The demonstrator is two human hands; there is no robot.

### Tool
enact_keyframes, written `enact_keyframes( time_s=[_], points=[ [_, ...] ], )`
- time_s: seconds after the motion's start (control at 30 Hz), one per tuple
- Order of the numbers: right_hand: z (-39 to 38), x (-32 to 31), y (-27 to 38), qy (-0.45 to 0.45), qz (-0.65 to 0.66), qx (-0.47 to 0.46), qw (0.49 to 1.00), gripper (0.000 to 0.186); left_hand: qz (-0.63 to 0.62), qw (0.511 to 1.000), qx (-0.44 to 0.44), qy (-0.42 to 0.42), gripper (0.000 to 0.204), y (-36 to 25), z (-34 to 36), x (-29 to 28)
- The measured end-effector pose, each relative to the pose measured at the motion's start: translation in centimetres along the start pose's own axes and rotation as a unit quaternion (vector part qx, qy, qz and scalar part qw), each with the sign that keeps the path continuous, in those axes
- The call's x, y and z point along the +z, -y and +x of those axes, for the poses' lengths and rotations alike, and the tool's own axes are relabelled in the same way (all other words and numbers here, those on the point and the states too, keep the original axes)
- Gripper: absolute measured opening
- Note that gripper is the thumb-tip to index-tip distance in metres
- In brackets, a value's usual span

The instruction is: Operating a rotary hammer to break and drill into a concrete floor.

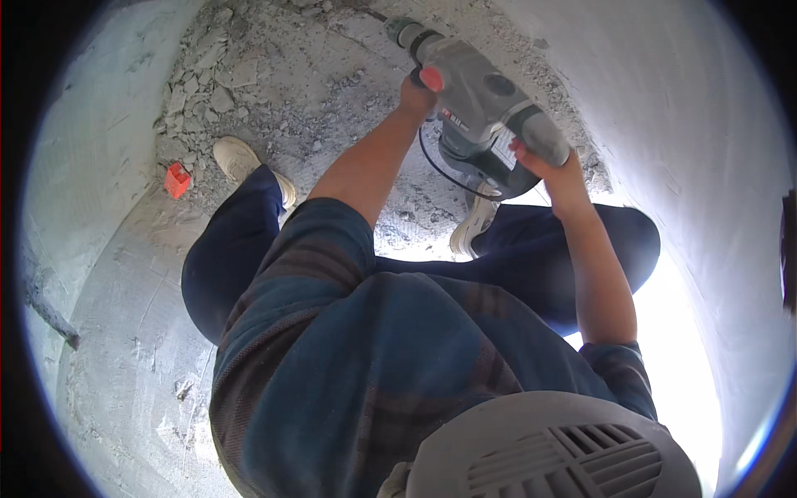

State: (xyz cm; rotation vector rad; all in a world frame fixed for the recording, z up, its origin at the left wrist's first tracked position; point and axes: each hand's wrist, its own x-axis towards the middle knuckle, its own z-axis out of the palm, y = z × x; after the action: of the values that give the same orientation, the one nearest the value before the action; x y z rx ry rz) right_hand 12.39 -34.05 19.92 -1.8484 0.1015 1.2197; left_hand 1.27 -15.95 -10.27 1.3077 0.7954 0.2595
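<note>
A large grey rotary hammer with a red knob lies slantwise across the upper middle, its chuck pointing up and left. My left hand is closed at the front of the tool, by the chuck, where a side handle would be; the handle itself is mostly hidden. At the back end my right hand wraps around the rear grip, with fingers curled over it. A thin bit sticks out of the chuck toward the rubble at the far edge. From the tool's underside a black cable loops down.
Broken concrete rubble and dust cover the floor ahead. A small red plastic piece lies near my left shoe. Pale plastered walls rise on both sides. A dark rod juts out at the left.
</note>
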Motion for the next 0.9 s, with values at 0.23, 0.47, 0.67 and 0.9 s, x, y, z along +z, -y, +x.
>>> enact_keyframes(
  time_s=[0.23,0.47,0.67,0.9],
  points=[
    [-0.3,0.6,-1.3,0.041,0.061,-0.043,0.996,0.046,-0.101,0.986,-0.12,0.049,0.042,0.5,-0.2,-1.0],
    [-0.3,1.9,-1.7,0.01,0.058,-0.031,0.998,0.043,-0.074,0.996,-0.024,0.038,0.035,-0.3,-0.2,-1.0],
    [-0.6,1.6,-0.6,0.024,0.04,-0.05,0.998,0.036,-0.023,0.994,-0.109,-0.019,0.031,-1.1,-1.0,0.0],
    [-1.5,3.3,1.8,0.029,0.043,-0.081,0.995,0.025,0.076,0.991,-0.093,-0.05,0.038,-4.2,-2.2,-0.6]
  ],
)
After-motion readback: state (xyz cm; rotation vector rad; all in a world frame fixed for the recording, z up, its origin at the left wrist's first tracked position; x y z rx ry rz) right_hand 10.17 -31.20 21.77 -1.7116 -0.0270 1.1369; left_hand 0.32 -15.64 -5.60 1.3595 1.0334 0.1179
